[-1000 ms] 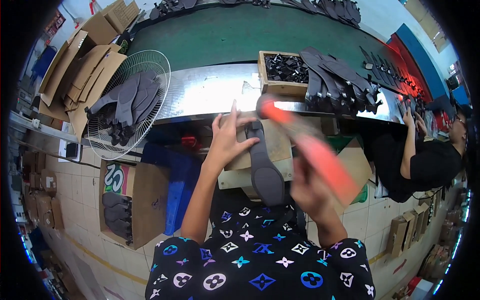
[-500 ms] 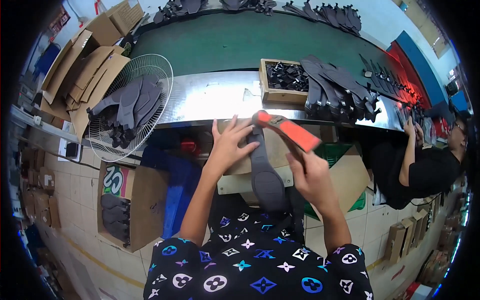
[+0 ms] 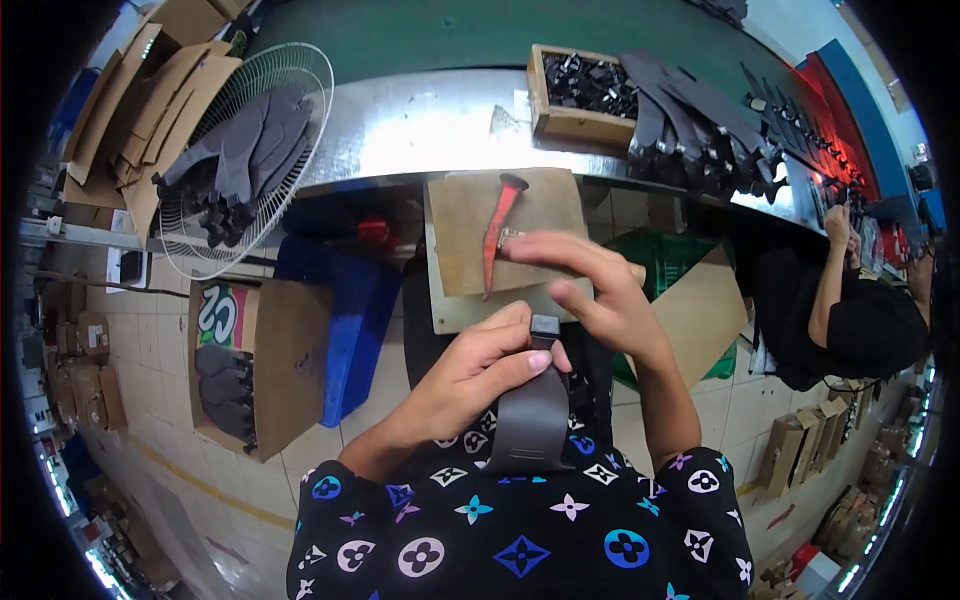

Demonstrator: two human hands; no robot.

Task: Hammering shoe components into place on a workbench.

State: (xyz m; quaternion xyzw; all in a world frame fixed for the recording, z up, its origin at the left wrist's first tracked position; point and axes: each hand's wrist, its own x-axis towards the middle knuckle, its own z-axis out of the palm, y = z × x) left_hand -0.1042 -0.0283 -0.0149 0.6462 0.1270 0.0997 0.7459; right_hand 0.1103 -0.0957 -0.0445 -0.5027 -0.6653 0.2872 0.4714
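My left hand (image 3: 490, 365) grips the narrow end of a flat grey rubber-like strap (image 3: 535, 420), just above my lap. A black clip (image 3: 544, 326) caps that end, beside my fingers and thumb. The strap's wide end hangs down toward my shirt. A hammer with a worn red head (image 3: 500, 230) rests on a brown work board (image 3: 460, 200). Over the hammer's handle is my right hand (image 3: 605, 285), its fingers apart and slightly blurred. The handle is mostly hidden behind that hand; only its pale wooden tip shows.
A wire basket (image 3: 318, 120) of grey straps stands at left on the metal bench edge (image 3: 400, 120). A wooden box (image 3: 585, 133) of black clips and a strap pile (image 3: 690, 110) lie at right. Cartons (image 3: 290, 380) and a blue bin (image 3: 350, 350) stand below; another person sits far right.
The hammer, raised in my right hand before, now lies on the board. My left hand has lifted the strap off the board toward me. The view has tilted down.
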